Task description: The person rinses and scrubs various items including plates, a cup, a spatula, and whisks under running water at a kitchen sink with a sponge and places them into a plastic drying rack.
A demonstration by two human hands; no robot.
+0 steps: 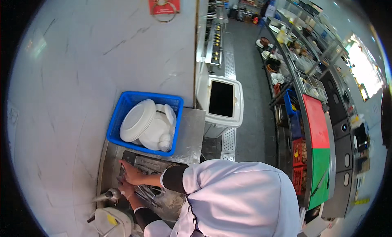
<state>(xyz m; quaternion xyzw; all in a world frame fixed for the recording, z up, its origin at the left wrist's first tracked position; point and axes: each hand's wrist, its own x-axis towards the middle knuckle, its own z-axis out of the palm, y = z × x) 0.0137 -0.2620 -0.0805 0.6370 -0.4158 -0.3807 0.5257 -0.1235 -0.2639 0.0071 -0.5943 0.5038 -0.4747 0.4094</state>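
Note:
Both of my hands are together over a metal sink [171, 203], near the faucet [113, 194]. My right hand [132, 172] is the upper one in the picture, with its fingers reaching towards the wall side. My left hand [126, 187] lies just below it, close to the faucet head. Something small and pale may be between the fingers, but it is too blurred to name. Several pieces of metal cutlery [148, 195] lie in the sink beneath my forearms. Beside the sink, a blue plastic basket [111, 126] holds stacked white plates [139, 120] and other white dishware [157, 131].
A white bucket [105, 226] with a yellow item stands left of the sink. To the right are a metal counter [193, 136] and a white bin [239, 102]. Behind me, a knife [320, 183] rests on a green cutting board [318, 163] beside a red board [315, 123].

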